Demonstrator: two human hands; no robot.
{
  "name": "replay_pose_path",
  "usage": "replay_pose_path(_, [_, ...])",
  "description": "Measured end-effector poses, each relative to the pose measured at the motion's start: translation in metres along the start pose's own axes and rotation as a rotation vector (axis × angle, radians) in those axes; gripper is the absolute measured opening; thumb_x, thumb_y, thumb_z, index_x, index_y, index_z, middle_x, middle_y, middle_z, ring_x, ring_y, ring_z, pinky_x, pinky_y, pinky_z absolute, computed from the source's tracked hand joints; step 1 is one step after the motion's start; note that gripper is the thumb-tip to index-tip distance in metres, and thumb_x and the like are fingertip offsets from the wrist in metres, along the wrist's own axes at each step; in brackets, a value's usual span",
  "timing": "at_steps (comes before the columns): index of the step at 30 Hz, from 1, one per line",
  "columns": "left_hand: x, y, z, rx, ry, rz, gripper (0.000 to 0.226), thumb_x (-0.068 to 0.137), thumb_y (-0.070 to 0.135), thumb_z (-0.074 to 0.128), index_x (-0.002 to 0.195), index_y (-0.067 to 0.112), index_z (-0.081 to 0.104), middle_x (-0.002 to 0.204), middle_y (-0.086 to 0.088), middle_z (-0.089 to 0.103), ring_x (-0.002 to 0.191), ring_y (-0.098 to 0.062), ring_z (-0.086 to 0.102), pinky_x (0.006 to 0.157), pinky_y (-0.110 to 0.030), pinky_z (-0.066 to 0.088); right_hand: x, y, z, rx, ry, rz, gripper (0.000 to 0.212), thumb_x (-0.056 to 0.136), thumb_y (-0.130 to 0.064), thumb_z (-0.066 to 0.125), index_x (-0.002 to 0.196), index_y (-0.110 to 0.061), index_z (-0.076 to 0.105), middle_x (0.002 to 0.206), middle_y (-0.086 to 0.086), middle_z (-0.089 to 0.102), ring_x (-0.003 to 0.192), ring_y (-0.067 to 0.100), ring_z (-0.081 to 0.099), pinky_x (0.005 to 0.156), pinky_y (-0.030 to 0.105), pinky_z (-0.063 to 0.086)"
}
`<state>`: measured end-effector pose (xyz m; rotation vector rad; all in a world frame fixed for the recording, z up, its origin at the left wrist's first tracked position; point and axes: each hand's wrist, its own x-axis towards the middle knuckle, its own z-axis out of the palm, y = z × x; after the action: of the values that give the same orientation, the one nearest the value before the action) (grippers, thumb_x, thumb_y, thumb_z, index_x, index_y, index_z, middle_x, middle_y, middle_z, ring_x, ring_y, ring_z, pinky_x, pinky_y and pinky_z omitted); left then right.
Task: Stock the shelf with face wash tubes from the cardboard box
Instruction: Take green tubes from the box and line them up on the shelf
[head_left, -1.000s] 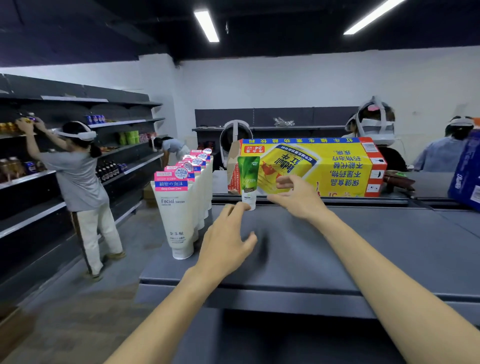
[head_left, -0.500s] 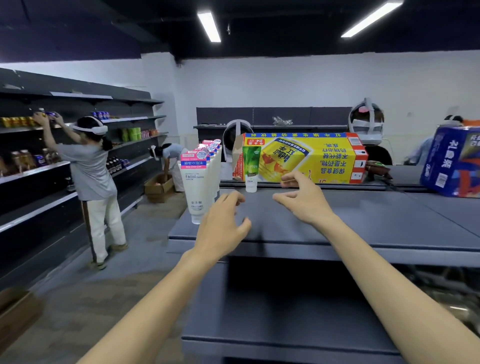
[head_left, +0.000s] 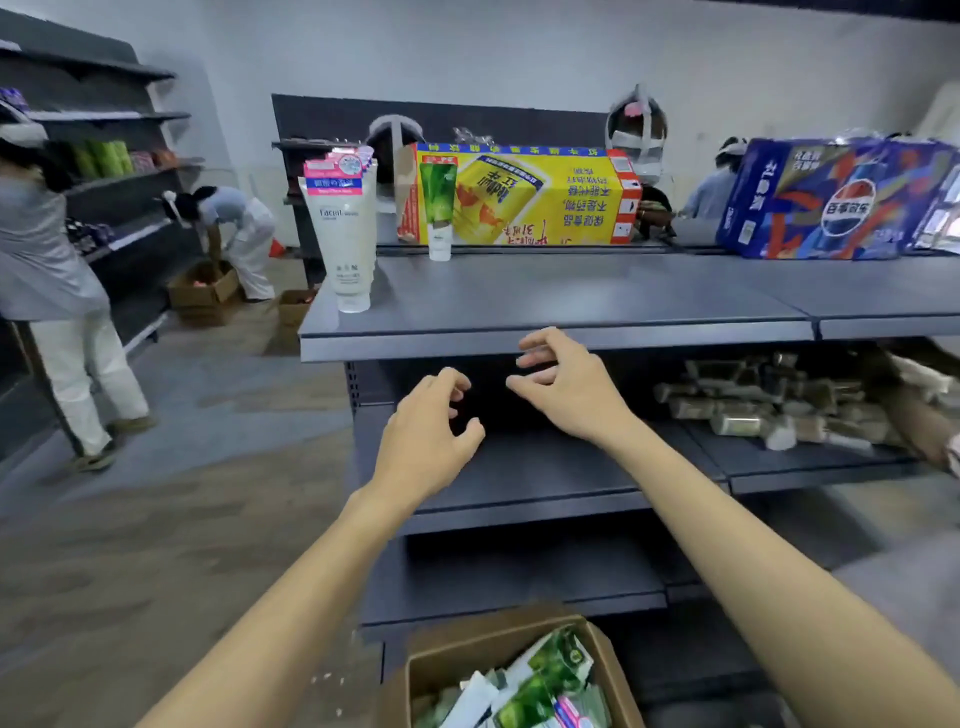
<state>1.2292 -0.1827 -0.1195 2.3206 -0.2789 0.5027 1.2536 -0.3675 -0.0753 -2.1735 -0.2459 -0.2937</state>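
Both hands are held out in mid-frame, in front of the dark gap under the grey metal top shelf (head_left: 571, 306). The left hand (head_left: 426, 441) is seen with fingers loosely curled and nothing held in it. The right hand (head_left: 566, 387) is likewise empty, its fingers loosely bent and spread. The two hands are kept just apart, and no object is touched by either.

At the bottom centre of the frame an open brown cardboard box (head_left: 467, 654) is seen, filled with a jumble of green-and-white face wash tubes (head_left: 545, 686). On the top shelf, at the upper centre, a single green tube with a white cap (head_left: 439, 208) is stood upright, cap down, just in front of a long yellow printed carton (head_left: 540, 197). To its left, near the shelf's left end, a row of white facial foam tubes with pink labels (head_left: 343, 223) is stood upright. At the upper right a blue printed drinks case (head_left: 841, 202) is set on the same level. A heap of small packets (head_left: 779, 400) is seen on the lower shelf at the right.
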Motion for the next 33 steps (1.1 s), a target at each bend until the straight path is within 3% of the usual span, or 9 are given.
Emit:
replay_pose_path(4, [-0.04, -0.013, 0.032, 0.004, -0.096, -0.03, 0.033, 0.085, 0.028, 0.065, 0.116, 0.023, 0.055, 0.109, 0.008, 0.059, 0.09, -0.011, 0.061, 0.082, -0.037, 0.053, -0.046, 0.041, 0.02, -0.016, -0.085, 0.122, 0.036, 0.086, -0.027, 0.074, 0.119, -0.023, 0.057, 0.109, -0.007, 0.065, 0.082, 0.004, 0.068, 0.056, 0.012, 0.051])
replay_pose_path(9, [-0.09, -0.041, 0.081, -0.029, -0.256, -0.147, 0.031, 0.085, 0.026, 0.066, 0.114, 0.021, 0.055, 0.108, 0.006, 0.061, 0.086, -0.014, 0.064, 0.083, -0.04, 0.053, -0.104, 0.113, 0.058, -0.054, -0.203, 0.284, 0.039, 0.089, -0.027, 0.072, 0.123, -0.019, 0.054, 0.113, -0.003, 0.065, 0.086, 0.007, 0.065, 0.062, 0.014, 0.047])
replay_pose_path(12, [-0.113, -0.056, 0.104, -0.083, -0.302, -0.276, 0.029, 0.082, 0.025, 0.067, 0.108, 0.023, 0.056, 0.103, 0.007, 0.062, 0.08, -0.014, 0.065, 0.083, -0.039, 0.055, -0.133, 0.154, 0.078, -0.059, -0.238, 0.39, 0.038, 0.086, -0.023, 0.074, 0.119, -0.015, 0.057, 0.108, 0.002, 0.067, 0.073, 0.002, 0.062, 0.054, 0.005, 0.042])
replay_pose_path(15, [-0.134, -0.069, 0.122, -0.095, -0.35, -0.367, 0.03, 0.081, 0.023, 0.07, 0.108, 0.02, 0.057, 0.103, 0.003, 0.064, 0.078, -0.016, 0.067, 0.082, -0.037, 0.054, -0.157, 0.187, 0.09, -0.071, -0.3, 0.465, 0.039, 0.085, -0.024, 0.075, 0.119, -0.016, 0.056, 0.106, 0.001, 0.068, 0.077, 0.008, 0.065, 0.062, 0.005, 0.043])
replay_pose_path(18, [-0.154, -0.081, 0.141, -0.102, -0.407, -0.441, 0.031, 0.08, 0.02, 0.07, 0.108, 0.019, 0.057, 0.104, 0.001, 0.065, 0.08, -0.018, 0.067, 0.083, -0.036, 0.054, -0.176, 0.219, 0.103, -0.087, -0.353, 0.551, 0.037, 0.085, -0.03, 0.075, 0.115, -0.022, 0.055, 0.096, -0.01, 0.066, 0.088, 0.012, 0.066, 0.081, 0.024, 0.052])
replay_pose_path(21, [-0.174, -0.091, 0.161, -0.104, -0.467, -0.522, 0.029, 0.08, 0.02, 0.071, 0.105, 0.02, 0.057, 0.101, 0.0, 0.066, 0.079, -0.018, 0.066, 0.081, -0.035, 0.054, -0.191, 0.245, 0.12, -0.059, -0.372, 0.637, 0.032, 0.083, -0.026, 0.076, 0.106, -0.026, 0.054, 0.087, -0.014, 0.06, 0.091, 0.016, 0.063, 0.075, 0.019, 0.052])
replay_pose_path(23, [-0.187, -0.098, 0.174, -0.133, -0.49, -0.589, 0.029, 0.08, 0.02, 0.072, 0.105, 0.019, 0.057, 0.099, -0.001, 0.065, 0.077, -0.019, 0.063, 0.08, -0.036, 0.055, -0.2, 0.261, 0.133, -0.028, -0.443, 0.731, 0.036, 0.084, -0.021, 0.076, 0.113, -0.02, 0.054, 0.095, -0.005, 0.061, 0.095, 0.022, 0.063, 0.073, 0.023, 0.05])
replay_pose_path(27, [-0.209, -0.106, 0.193, -0.129, -0.489, -0.741, 0.028, 0.08, 0.015, 0.072, 0.105, 0.015, 0.061, 0.094, 0.0, 0.064, 0.082, -0.02, 0.063, 0.081, -0.029, 0.051, -0.221, 0.284, 0.158, -0.056, -0.578, 0.879, 0.066, 0.086, -0.025, 0.075, 0.14, -0.007, 0.041, 0.134, 0.012, 0.056, 0.121, 0.026, 0.056, 0.089, 0.026, 0.045])
replay_pose_path(33, [-0.237, -0.113, 0.207, -0.1, -0.498, -0.843, 0.028, 0.08, 0.015, 0.074, 0.104, 0.018, 0.062, 0.092, 0.003, 0.065, 0.086, -0.022, 0.067, 0.084, -0.031, 0.051, -0.23, 0.305, 0.187, -0.035, -0.45, 1.057, 0.059, 0.088, -0.027, 0.072, 0.134, -0.006, 0.043, 0.131, 0.015, 0.055, 0.128, 0.033, 0.049, 0.095, 0.028, 0.043])
